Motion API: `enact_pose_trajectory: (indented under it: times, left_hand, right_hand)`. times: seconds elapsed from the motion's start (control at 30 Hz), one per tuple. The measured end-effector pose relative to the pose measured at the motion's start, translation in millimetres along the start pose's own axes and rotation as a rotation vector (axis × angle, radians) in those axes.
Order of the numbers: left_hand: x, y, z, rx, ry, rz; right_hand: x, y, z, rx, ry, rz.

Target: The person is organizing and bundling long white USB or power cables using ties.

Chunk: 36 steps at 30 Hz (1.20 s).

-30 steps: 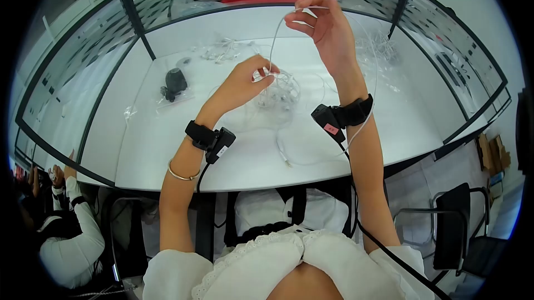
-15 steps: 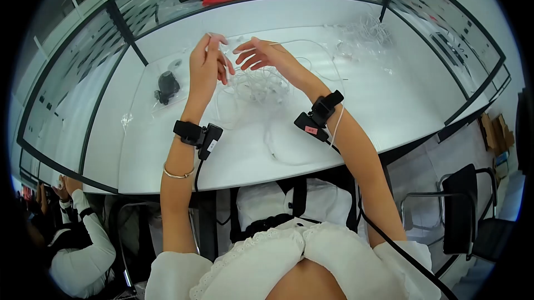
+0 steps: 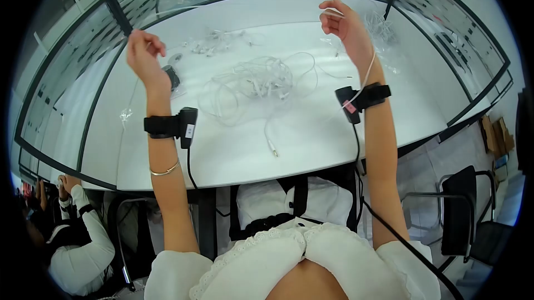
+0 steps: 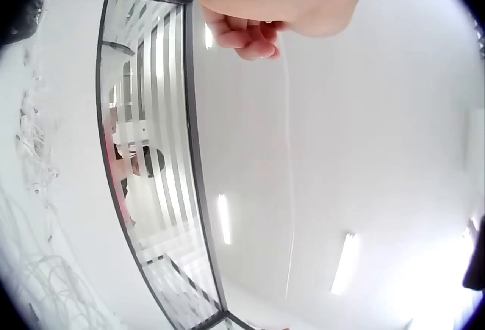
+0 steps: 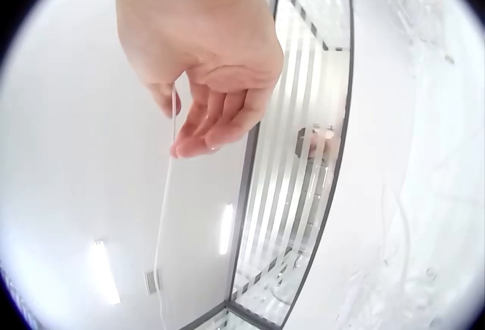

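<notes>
With fingers curled, left hand (image 3: 146, 58) and right hand (image 3: 346, 24) pinched the white cable (image 3: 369, 68), drawn out above the tangled pile (image 3: 267, 80); next move judged to need even, gentle tension.

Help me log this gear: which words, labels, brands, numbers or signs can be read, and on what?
No text is readable.
White label on left wrist camera: too small.
Pink label on right wrist camera: dark marks, too blurred.
</notes>
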State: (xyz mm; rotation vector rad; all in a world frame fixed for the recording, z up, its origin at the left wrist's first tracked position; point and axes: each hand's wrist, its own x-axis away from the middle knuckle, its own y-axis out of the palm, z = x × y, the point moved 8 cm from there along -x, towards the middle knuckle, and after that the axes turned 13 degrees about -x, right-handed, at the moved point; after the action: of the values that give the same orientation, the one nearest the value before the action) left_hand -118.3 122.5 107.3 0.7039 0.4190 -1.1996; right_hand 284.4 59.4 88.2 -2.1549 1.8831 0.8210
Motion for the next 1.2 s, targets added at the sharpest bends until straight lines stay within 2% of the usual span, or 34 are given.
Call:
enact_pose_trajectory:
  times: [0.03, 0.07, 0.2, 0.3, 0.43, 0.47, 0.57, 0.6, 0.7, 0.8, 0.9, 0.97, 1.03, 1.1, 1.17, 1.2]
  left_hand:
    - [-4.2, -7.4, -0.4, 0.009, -0.013, 0.020]
    - [-5.9, -11.8, -1.5, 0.020, -0.023, 0.042]
    - [-4.7, -6.3, -18.8, -0.150, -0.141, -0.009]
    - [9.0, 25.2, -22.5, -0.384, -0.180, -0.266]
    - [40.9, 67.7, -23.7, -0.579, -0.205, -0.800]
    - [52.2, 75.1, -27.7, -0.598, -0.194, -0.951]
    - [91.6, 94.6, -17.7, -0.588, -0.036, -1.248]
    - [103.9, 98.9, -16.3, -0.601, -0.072, -1.299]
    - [138.5, 117.3, 11.5, -0.679, 0.012, -1.305]
    - [176.6, 144.2, 26.8, -0.488, 0.264, -1.241]
    - [221.8, 171.2, 31.1, -0.524, 0.349, -1.366]
    - [234.7, 182.9, 23.8, -0.577, 0.278, -1.376]
    - [238.2, 188.0, 14.0, -0.621, 0.251, -1.373]
    - [234.4, 194.5, 0.9, -0.658, 0.270, -1.355]
    - [214.2, 190.7, 5.5, -0.571, 0.273, -1.186]
    - [198.6, 189.5, 10.9, -0.557, 0.254, -1.137]
  right_hand:
    - [6.4, 5.4, -7.2, 0.048, 0.027, -0.046]
    - [11.3, 12.7, -12.3, 0.137, 0.086, -0.173]
    - [23.0, 28.7, -16.5, 0.015, 0.142, -0.279]
    - [17.4, 40.3, -23.5, -0.021, 0.037, -0.158]
    - [15.3, 59.8, -50.5, -0.026, -0.124, -0.120]
    - [12.5, 48.8, -52.2, -0.086, -0.127, -0.149]
    - [32.0, 74.6, -114.0, -0.446, -0.312, -0.194]
    - [29.1, 55.7, -120.5, -0.432, -0.387, -0.146]
    - [41.3, 52.4, -155.6, -0.414, -0.526, -0.010]
    - [44.8, 48.9, -184.5, -0.258, -0.661, -0.071]
    - [48.0, 40.4, -205.3, -0.230, -0.730, -0.177]
    - [53.1, 41.8, -208.9, -0.274, -0.665, -0.187]
    - [56.7, 31.1, -212.3, -0.428, -0.486, -0.365]
    - [61.5, 18.6, -213.8, -0.428, -0.491, -0.406]
    - [65.7, 12.6, -210.4, -0.504, -0.461, -0.416]
    - [63.8, 8.7, -203.3, -0.426, -0.547, -0.131]
